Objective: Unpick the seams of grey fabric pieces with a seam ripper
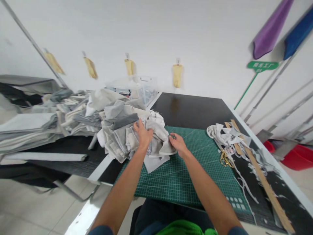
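A heaped pile of grey and off-white cloth pieces (pixel 119 127) covers the left end of a green cutting mat (pixel 195 179). My left hand (pixel 143 133) reaches into the top of this pile, its thumb and fingers closing on cloth; the fingertips are partly sunk in the folds. At the pile's right edge, my right hand (pixel 178 143) has curled fingers pinching the side of a light grey cloth piece (pixel 158 133). A flat grey corner of fabric (pixel 155 163) sticks out below, lying on the mat.
Gold-handled scissors (pixel 225 159) lie on the mat's right side, beside tangled cloth scraps (pixel 223 133) and long wooden strips (pixel 261 176). Stacked folded fabric (pixel 26 127) fills a surface at left. Behind the pile stands a clear plastic box (pixel 146 88). Yellow gloves (pixel 177 75) hang on the wall.
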The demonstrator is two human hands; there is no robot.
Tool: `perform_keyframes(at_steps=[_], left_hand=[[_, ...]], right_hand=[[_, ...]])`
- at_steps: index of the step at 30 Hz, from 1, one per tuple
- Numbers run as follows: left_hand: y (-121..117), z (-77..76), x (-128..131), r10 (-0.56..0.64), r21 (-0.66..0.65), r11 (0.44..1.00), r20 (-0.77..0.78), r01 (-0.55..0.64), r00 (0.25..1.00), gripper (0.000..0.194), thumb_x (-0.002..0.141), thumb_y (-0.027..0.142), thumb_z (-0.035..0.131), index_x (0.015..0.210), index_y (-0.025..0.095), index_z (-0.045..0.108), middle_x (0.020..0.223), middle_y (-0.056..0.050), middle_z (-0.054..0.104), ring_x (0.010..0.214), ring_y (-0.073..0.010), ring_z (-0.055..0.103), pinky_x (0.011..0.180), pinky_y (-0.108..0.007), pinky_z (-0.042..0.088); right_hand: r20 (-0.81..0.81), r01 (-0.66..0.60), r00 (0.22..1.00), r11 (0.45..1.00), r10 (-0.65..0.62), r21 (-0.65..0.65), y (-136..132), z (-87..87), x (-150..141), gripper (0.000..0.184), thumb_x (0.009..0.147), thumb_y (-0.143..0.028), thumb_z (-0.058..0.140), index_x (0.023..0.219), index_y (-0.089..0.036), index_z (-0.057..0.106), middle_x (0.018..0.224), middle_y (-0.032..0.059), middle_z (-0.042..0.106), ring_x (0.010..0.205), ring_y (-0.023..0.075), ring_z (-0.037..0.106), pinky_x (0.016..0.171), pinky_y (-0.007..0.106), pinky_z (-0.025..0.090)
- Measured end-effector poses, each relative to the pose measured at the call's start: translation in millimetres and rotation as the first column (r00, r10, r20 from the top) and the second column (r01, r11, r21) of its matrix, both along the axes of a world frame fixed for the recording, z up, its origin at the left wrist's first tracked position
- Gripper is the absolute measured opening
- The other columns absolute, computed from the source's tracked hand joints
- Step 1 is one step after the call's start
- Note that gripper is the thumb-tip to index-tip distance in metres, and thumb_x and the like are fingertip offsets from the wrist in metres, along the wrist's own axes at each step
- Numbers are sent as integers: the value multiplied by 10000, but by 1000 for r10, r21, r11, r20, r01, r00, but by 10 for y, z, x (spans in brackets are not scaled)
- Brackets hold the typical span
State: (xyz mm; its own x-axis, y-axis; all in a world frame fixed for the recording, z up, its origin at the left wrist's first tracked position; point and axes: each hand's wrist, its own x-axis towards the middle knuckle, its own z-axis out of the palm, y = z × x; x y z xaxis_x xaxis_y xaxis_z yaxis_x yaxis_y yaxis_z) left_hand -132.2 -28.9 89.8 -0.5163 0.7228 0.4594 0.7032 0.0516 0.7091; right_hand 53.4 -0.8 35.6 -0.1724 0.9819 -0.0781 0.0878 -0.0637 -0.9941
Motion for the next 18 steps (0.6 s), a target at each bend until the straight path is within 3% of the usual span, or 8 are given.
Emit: perform_keyframes(at_steps=[1,3,7,9,11,14,18], left_hand=[[-92,-15,-12,65,0,998,-81,-65,995,919,755,209,675,1595,158,305,1678,-234,224,1549,-419,245,1243,-596,241],[-280,-79,29,70,5,997,-259,-71,963,923,801,251,660,1630,176,261,1731,-211,65,1587,-444,103,1254,-634,156],[-489,-292,132,-109,-106,992,-469,67,877,860,809,274,666,1613,271,361,1749,-128,132,1602,-436,55,1260,-659,60],[-470,-390,90,-179,-197,976,-484,93,856,768,811,265,648,1556,309,469,1723,-112,248,1594,-448,96,1241,-698,53],[-392,-452,-10,-175,-251,966,-468,59,866,706,837,267,612,1534,313,504,1688,-125,336,1581,-444,165,1233,-703,65],[-230,-473,-179,-125,-256,967,-461,3,879,630,899,299,543,1528,310,509,1671,-131,370,1569,-432,211,1226,-699,88],[-34,-439,-307,-80,-240,970,-465,-39,882,558,932,295,485,1486,291,555,1649,-152,399,1548,-437,244,1208,-710,92]], right_hand=[[-30,7,1000,1000,-7,-5,15,-46,-135,398,848,-458,657,1158,-210,679,792,2,697,709,164,617,635,255,482],[-97,29,995,999,-30,-16,48,-134,-369,383,882,-479,587,1143,-208,658,832,13,707,747,171,634,645,254,492],[-229,69,971,997,-73,-29,135,-247,-684,370,918,-504,496,1127,-215,593,882,33,709,759,170,646,649,256,508],[-283,69,957,997,-70,-14,194,-254,-778,362,915,-527,497,1113,-232,571,940,45,711,794,170,667,681,265,529],[-316,58,948,998,-51,12,257,-237,-846,373,901,-564,524,1103,-252,559,1018,52,714,856,177,692,724,281,549],[-314,37,949,998,-17,56,345,-213,-902,378,905,-587,532,1108,-270,565,1105,56,711,933,196,711,777,311,562],[-219,0,975,993,27,121,417,-247,-864,325,959,-491,487,1169,-271,604,1139,60,715,965,209,706,828,335,557]])
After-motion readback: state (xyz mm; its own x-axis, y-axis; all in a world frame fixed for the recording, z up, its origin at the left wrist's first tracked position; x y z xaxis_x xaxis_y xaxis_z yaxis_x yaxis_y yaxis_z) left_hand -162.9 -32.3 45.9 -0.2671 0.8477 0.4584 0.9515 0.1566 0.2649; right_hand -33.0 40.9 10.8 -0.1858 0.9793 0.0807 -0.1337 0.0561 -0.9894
